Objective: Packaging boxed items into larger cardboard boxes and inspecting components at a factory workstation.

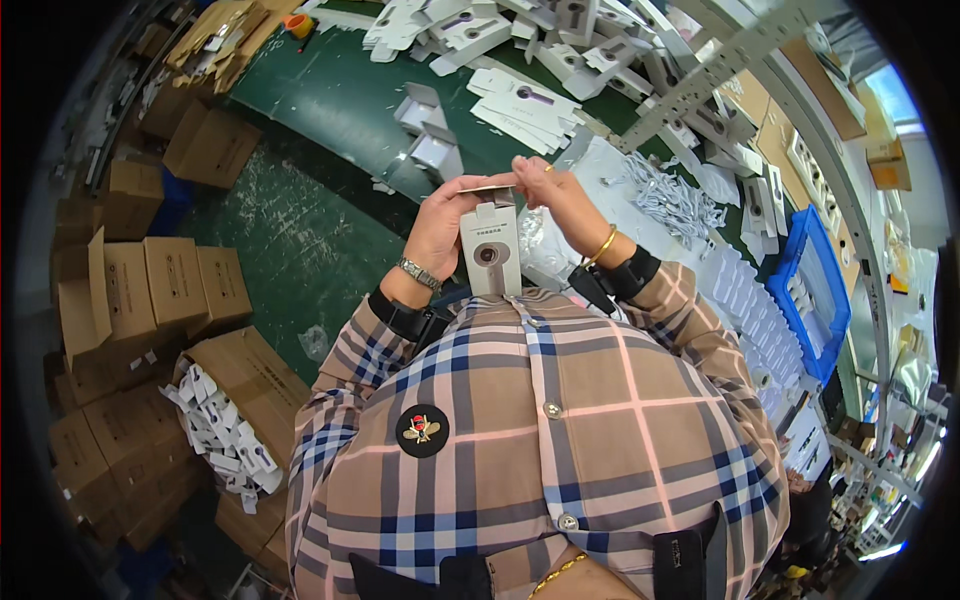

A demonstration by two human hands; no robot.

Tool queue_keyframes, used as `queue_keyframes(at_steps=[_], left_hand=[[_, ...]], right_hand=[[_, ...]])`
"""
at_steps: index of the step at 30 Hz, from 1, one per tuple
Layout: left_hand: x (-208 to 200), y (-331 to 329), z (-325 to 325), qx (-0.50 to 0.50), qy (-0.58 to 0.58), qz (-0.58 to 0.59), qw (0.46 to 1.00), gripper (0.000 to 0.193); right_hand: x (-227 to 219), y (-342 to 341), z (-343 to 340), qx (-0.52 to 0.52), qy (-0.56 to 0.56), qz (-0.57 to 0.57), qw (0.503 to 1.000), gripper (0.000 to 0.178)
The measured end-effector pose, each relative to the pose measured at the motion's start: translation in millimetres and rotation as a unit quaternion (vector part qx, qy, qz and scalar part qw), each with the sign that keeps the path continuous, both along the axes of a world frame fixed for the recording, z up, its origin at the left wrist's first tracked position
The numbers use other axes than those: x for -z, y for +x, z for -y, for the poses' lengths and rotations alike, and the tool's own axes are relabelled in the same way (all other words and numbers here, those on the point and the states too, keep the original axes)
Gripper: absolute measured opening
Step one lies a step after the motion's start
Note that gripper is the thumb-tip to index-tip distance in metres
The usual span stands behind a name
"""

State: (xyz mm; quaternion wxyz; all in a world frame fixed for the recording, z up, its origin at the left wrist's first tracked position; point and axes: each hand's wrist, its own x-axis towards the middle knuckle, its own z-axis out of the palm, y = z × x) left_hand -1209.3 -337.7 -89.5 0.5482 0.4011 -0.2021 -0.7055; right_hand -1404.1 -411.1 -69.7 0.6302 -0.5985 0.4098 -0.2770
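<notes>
A narrow white carton [490,262], printed with a grey picture of a round-headed device, stands upright close against my shirt. My left hand [436,232] is closed round its left side, with the fingers reaching across the top. At the carton's upper end, a flap is raised. My right hand [566,204] has its fingers bent and pressed together at that flap's right corner; its fingertips partly cover one another. What is inside the carton is hidden.
A green table [320,92] carries two small opened cartons [432,150], flat white cartons [525,108] and a carton heap. White cables [675,195] lie right, near a blue crate [815,290]. Brown boxes [150,285] stand left; one open box [250,375] holds white pieces.
</notes>
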Motion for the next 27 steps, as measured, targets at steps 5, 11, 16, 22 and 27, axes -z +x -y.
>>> queue_keyframes(at_steps=[5, 11, 16, 22, 27], left_hand=[[4.6, 50.8, -15.8, -0.035, 0.01, 0.038, 0.999, 0.023], [9.7, 95.9, -37.7, -0.089, -0.008, 0.034, 0.995, 0.026], [21.7, 128.6, -46.8, -0.1, -0.013, -0.073, 0.992, 0.028], [18.7, 143.5, -52.4, -0.082, -0.025, -0.254, 0.963, 0.029], [24.3, 138.0, -60.2, -0.102, -0.107, -0.067, 0.987, 0.028]], right_hand=[[-26.9, 64.9, -12.3, -0.069, 0.003, 0.051, 0.996, 0.028], [-8.4, 122.9, -16.4, -0.067, 0.017, 0.024, 0.997, 0.028], [-7.5, 152.6, -29.2, -0.091, -0.047, -0.008, 0.995, 0.025], [-6.8, 159.1, -21.7, -0.103, -0.101, -0.051, 0.988, 0.023], [0.4, 149.3, -16.8, -0.105, -0.197, -0.067, 0.972, 0.024]])
